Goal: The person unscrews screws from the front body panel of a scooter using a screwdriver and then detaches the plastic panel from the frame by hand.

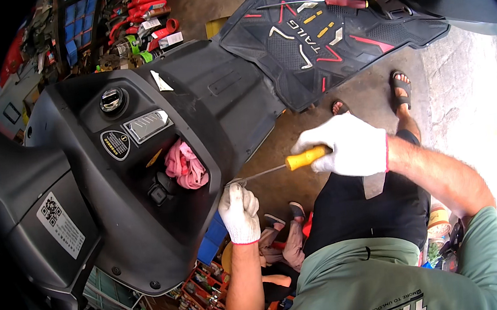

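My right hand (343, 146), in a white glove, is closed round the yellow handle of a screwdriver (305, 157). Its thin shaft runs leftward and slightly down to the lower right edge of the scooter's dark front panel (166, 234). There my gloved left hand (239, 212) has its fingers closed at the shaft's far end; what they pinch is hidden. Just inside the panel is an open compartment with a bunched pink cloth (185, 167) and a small black item (159, 187). A keyed switch knob (113, 101) sits above it.
A footboard mat (274, 51) at the top holds a red-handled screwdriver (346, 2). Bottles (145, 12) crowd the upper left. Behind my left arm are another person's legs (292, 240) and shelves of small items (196, 297). Pale ground (459, 105) shows at right.
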Demonstrator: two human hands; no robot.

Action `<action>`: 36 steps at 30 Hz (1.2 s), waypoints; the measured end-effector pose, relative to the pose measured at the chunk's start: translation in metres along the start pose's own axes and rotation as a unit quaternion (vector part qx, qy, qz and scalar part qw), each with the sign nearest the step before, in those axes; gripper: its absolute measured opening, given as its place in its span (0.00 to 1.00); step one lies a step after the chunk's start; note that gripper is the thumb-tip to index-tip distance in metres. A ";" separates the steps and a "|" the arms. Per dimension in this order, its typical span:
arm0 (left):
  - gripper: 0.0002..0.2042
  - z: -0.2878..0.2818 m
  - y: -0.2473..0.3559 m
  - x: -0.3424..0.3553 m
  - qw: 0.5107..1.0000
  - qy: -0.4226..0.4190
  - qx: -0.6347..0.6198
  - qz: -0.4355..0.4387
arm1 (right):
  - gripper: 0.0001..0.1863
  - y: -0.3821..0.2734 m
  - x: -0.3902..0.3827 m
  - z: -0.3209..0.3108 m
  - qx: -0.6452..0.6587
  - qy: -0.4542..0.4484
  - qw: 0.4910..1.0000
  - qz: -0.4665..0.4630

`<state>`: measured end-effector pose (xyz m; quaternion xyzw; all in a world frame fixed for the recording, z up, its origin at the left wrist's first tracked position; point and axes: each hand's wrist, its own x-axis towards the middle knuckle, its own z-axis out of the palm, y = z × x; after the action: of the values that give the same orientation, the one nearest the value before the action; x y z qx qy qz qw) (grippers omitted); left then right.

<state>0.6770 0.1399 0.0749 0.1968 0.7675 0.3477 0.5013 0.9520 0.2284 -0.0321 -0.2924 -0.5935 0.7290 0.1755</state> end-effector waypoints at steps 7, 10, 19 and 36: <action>0.10 0.002 0.002 -0.001 1.000 0.007 0.001 -0.016 | 0.17 -0.004 0.014 -0.013 -0.075 0.030 0.994 -0.072; 0.10 -0.001 0.000 0.000 1.000 -0.007 -0.024 -0.005 | 0.17 -0.011 0.003 -0.007 -0.114 0.067 0.987 -0.091; 0.09 0.002 0.004 -0.001 1.000 -0.016 -0.025 -0.010 | 0.18 0.013 -0.008 0.028 -0.006 0.115 0.991 -0.070; 0.10 -0.001 0.000 0.000 1.000 -0.013 -0.011 0.002 | 0.19 0.016 -0.009 0.031 0.025 0.077 0.996 -0.032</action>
<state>0.6764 0.1402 0.0750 0.1972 0.7568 0.3541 0.5128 0.9405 0.1960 -0.0417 -0.3240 -0.5689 0.7131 0.2509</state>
